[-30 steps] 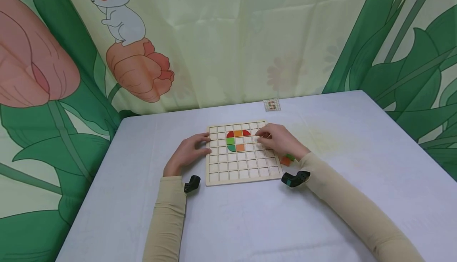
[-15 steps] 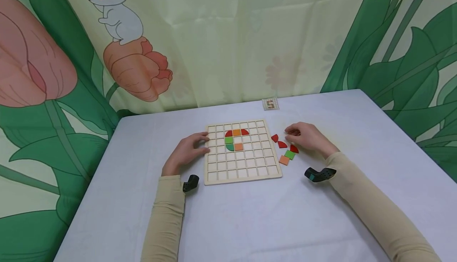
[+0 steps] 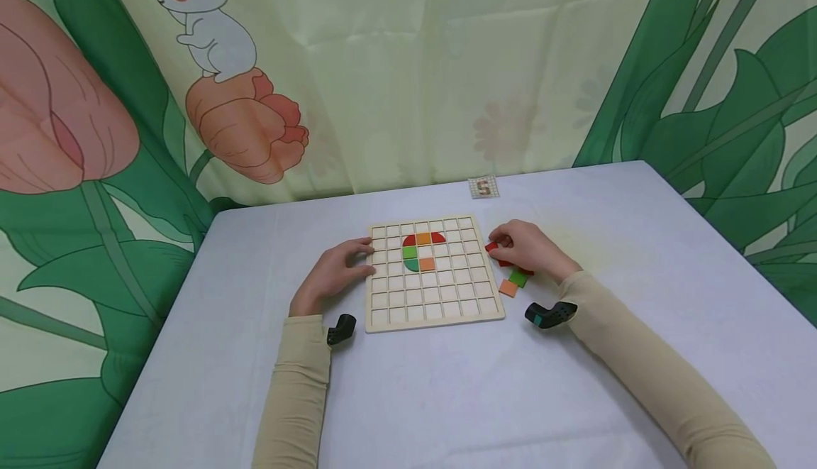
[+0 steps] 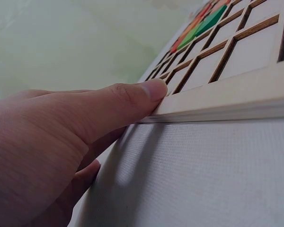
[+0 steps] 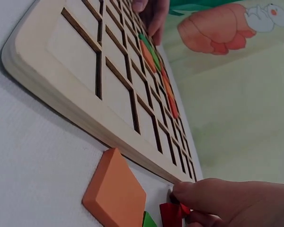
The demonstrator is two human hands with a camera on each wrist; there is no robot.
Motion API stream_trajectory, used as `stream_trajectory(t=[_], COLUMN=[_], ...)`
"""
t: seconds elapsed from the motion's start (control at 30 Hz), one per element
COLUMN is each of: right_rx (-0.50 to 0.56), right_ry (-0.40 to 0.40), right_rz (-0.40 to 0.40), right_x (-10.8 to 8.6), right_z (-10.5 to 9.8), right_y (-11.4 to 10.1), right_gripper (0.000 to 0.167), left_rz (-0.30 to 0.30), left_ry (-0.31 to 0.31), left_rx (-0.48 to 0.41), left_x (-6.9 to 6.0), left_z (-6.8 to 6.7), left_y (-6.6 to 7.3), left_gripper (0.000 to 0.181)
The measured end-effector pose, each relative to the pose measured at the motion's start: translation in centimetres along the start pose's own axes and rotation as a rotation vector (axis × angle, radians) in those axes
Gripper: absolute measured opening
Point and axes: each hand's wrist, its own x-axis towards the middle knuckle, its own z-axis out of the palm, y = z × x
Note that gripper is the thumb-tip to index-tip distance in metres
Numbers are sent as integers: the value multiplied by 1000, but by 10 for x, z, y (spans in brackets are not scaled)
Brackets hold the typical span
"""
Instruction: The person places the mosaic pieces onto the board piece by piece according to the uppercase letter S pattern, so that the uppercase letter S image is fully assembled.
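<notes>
In the head view, a wooden grid board [image 3: 435,323] lies on the table. It holds red quarter pieces [image 3: 437,238], orange squares [image 3: 426,264], a light green square [image 3: 410,251] and a dark green quarter piece [image 3: 411,265]. My left hand [image 3: 332,275] rests against the board's left edge, its thumb [image 4: 154,90] on the rim. Right of the board, my right hand [image 3: 532,249] pinches a red piece [image 3: 491,247] between thumb and fingers. Its fingers partly hide more red pieces [image 5: 170,215]. Closer to me are a loose green square [image 3: 518,279] and an orange square [image 3: 508,288].
A small card [image 3: 484,186] with a reddish figure on a grid lies near the table's back edge. Behind the table [image 3: 408,398] hangs a printed curtain [image 3: 396,100]. A black device [image 3: 342,329] sits at my left wrist and another [image 3: 550,315] at my right.
My right hand left the board's upper right, moved right beyond the loose pieces, then came back left onto the red ones. My left hand stayed at the board's edge.
</notes>
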Motion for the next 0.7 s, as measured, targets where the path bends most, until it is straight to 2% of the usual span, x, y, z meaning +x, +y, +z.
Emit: stream_trajectory(t=[0.33, 0.7], right_rx=[-39, -55], right_ry=[7, 3], right_rz=[-1, 27], right_x=[-2, -6], right_z=[0, -5], right_y=[1, 5], right_gripper=[32, 34], left_rz=[18, -4], left_ry=[4, -3], left_rx=[-10, -11], left_x=[-1, -1], left_z=[1, 1], left_y=[-1, 0], left_gripper=[42, 43])
